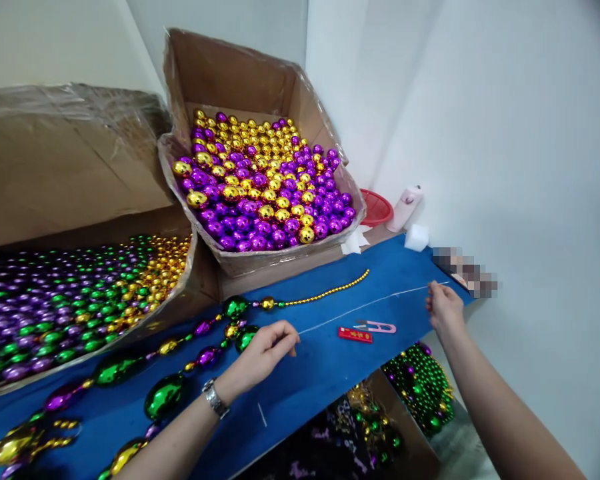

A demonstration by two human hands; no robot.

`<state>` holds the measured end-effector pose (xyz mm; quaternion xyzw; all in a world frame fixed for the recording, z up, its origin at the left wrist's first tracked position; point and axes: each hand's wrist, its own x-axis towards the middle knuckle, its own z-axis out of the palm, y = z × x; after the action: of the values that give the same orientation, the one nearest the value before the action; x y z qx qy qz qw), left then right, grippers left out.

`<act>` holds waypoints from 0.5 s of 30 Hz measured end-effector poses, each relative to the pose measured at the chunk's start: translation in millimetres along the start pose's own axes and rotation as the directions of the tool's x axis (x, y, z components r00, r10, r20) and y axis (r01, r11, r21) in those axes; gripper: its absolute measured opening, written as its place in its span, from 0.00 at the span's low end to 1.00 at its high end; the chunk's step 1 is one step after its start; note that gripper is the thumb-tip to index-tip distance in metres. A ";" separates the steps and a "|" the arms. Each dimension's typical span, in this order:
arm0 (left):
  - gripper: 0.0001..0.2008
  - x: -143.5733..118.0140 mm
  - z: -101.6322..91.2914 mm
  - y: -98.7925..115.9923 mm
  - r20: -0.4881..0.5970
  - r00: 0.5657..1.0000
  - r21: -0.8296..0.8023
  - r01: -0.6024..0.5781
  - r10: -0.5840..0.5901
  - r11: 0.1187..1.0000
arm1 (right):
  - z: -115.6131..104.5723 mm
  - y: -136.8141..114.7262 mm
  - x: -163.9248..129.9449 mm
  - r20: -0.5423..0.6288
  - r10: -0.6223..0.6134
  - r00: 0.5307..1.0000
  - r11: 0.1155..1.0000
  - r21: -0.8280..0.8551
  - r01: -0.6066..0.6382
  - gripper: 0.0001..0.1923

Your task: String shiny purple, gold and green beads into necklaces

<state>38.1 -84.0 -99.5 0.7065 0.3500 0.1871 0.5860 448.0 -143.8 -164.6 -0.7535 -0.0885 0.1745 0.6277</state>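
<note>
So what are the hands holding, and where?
A thin white thread, stretched over the blue table: left hand pinches one end, right hand the other.

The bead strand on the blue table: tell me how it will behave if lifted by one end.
The bead strand would probably hang floppy, since it already bends across the blue table. Its big round green beads look glossy, so likely slippery and apt to roll. It probably weighs little for its bulk, if the beads are hollow plastic, which cannot be confirmed.
</note>
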 end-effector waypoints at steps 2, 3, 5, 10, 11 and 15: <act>0.12 -1.1 -3.9 9.9 -0.003 1.000 -0.120 0.006 -0.006 0.993 | -5.8 6.2 7.3 0.004 0.032 0.999 0.998 -0.050 -0.031 0.10; 0.12 -1.4 -5.7 15.8 -0.002 1.000 -0.166 -0.003 0.002 0.986 | -7.7 9.5 9.3 0.009 0.044 0.999 0.996 -0.072 -0.044 0.10; 0.11 -1.2 -8.9 29.0 0.001 0.999 -0.233 -0.033 0.034 0.972 | -10.0 15.5 11.1 0.022 0.064 0.998 0.992 -0.113 -0.061 0.11; 0.10 3.7 -13.3 55.8 -0.008 0.998 -0.381 -0.058 0.059 0.923 | -10.4 24.4 8.8 0.046 0.085 0.995 0.977 -0.200 -0.074 0.13; 0.09 5.5 -13.1 58.4 -0.027 0.998 -0.401 -0.055 0.049 0.914 | -10.2 25.2 7.9 0.053 0.086 0.995 0.974 -0.215 -0.073 0.13; 0.10 14.0 -9.3 60.2 -0.146 0.989 -0.436 -0.066 0.002 0.897 | -11.9 22.9 4.5 0.089 0.080 0.993 0.961 -0.273 -0.052 0.11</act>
<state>58.0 -71.7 -41.5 0.5467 0.3270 0.3215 0.7006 454.7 -157.7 -185.8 -0.8249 -0.1174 0.2189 0.5078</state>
